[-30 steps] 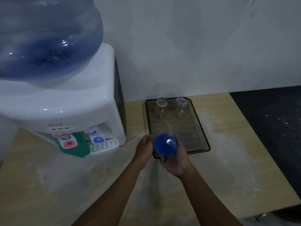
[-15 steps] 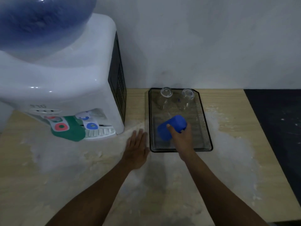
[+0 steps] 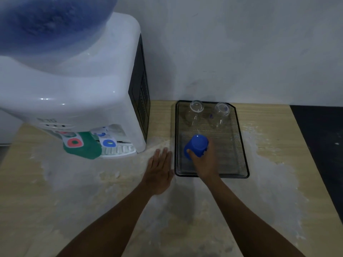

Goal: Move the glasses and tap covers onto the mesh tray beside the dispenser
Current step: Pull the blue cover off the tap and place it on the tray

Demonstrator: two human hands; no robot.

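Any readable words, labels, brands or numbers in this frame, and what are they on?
None can be read.
Raised marking on the dispenser front: too blurred to read.
Red tap label and blue tap label: coloured shapes, no legible words.
Dispenser side panel: too dark to tell.

My left hand (image 3: 159,170) lies flat, palm down, fingers straight and together; my right hand (image 3: 205,162) reaches further forward, fingers curled in a grip, thumb on the near side; both forearms are bare and stretch out ahead of me.
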